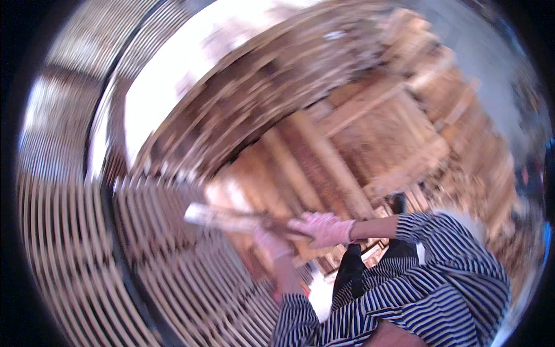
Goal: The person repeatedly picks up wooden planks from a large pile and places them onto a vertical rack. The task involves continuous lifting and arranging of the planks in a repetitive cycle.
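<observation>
Just right of the slats (pixel 179 243), the stick (pixel 225 218) is held: left hand (pixel 273 244) and right hand (pixel 325 229) each have a closed grip on it. Farther right of the slats is a boxy frame (pixel 370 105), contents blurred.

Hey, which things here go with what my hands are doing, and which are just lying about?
Seemingly in use:
- pale strip, probably wood
- left hand and right hand, pink-gloved, both at the strip; blur hides each grip

Apparently just lying about:
- stacked slats on the left
- long, blurred wood stack beyond the hands
- wooden boards ahead
</observation>
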Demonstrator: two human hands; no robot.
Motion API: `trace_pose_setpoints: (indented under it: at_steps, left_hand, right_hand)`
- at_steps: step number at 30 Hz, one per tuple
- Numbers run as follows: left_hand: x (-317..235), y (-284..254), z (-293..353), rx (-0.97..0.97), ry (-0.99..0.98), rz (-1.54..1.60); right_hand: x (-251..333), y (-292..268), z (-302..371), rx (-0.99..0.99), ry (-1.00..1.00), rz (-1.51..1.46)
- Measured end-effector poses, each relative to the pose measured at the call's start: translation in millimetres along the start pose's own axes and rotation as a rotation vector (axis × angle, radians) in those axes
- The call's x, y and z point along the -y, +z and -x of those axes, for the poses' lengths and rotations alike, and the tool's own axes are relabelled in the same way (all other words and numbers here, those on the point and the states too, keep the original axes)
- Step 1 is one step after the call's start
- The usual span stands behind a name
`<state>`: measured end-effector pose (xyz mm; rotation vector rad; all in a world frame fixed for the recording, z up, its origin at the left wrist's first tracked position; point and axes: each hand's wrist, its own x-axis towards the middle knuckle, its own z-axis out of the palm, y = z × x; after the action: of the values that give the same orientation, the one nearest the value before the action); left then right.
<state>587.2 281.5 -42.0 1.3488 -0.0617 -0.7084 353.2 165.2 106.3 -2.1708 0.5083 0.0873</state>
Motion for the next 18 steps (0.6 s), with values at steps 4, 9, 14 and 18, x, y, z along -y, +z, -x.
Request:
trace_pose_setpoints:
  at_steps: [4,9,14,18]
  left_hand:
    - [-43.0,91.4,53.7,0.062,-0.32,-0.051]
    - [-28.9,50.7,-6.9,0.055,-0.077,-0.182]
    - [14.8,131.6,19.0,0.135,0.005,-0.421]
    - [32.5,221.9,74.3,0.209,0.323,-0.7]
  right_hand:
    - [-28.1,24.3,22.9,-0.136,0.019,-0.031]
    - [-47.5,42.2,60.0,-0.405,-0.006,-0.235]
    - [-112.0,29.0,152.5,-0.65,0.391,-0.335]
    - [-229.2,16.8,254.5,-1.082,0.687,-0.236]
